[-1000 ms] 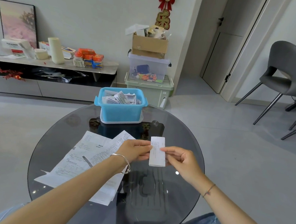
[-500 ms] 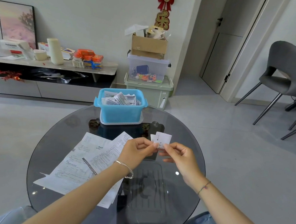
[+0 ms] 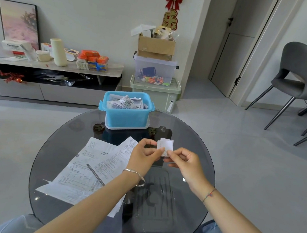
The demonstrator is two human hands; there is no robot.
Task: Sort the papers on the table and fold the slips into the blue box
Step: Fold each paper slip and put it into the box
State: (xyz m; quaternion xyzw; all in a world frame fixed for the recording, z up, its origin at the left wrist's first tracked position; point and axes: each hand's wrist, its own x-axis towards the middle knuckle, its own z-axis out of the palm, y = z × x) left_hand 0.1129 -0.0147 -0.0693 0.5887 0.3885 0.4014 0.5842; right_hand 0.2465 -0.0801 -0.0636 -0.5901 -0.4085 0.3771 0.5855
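Observation:
A small white paper slip (image 3: 165, 145), folded over, is held above the middle of the round glass table (image 3: 193, 137). My left hand (image 3: 142, 156) pinches its left edge and my right hand (image 3: 184, 161) pinches its lower right edge. The blue box (image 3: 126, 114) stands at the table's far side on its white lid, filled with several folded slips. Large printed paper sheets (image 3: 89, 168) lie overlapped on the table's left part, partly under my left forearm.
Behind the table stand stacked storage bins (image 3: 155, 83) with a cardboard box on top. A low shelf (image 3: 61, 68) with packets and a cup runs along the left wall. A grey chair (image 3: 300, 79) stands at the right.
The slip was long and flat between my hands one second ago. It is now folded to about half its length and raised a little toward the box.

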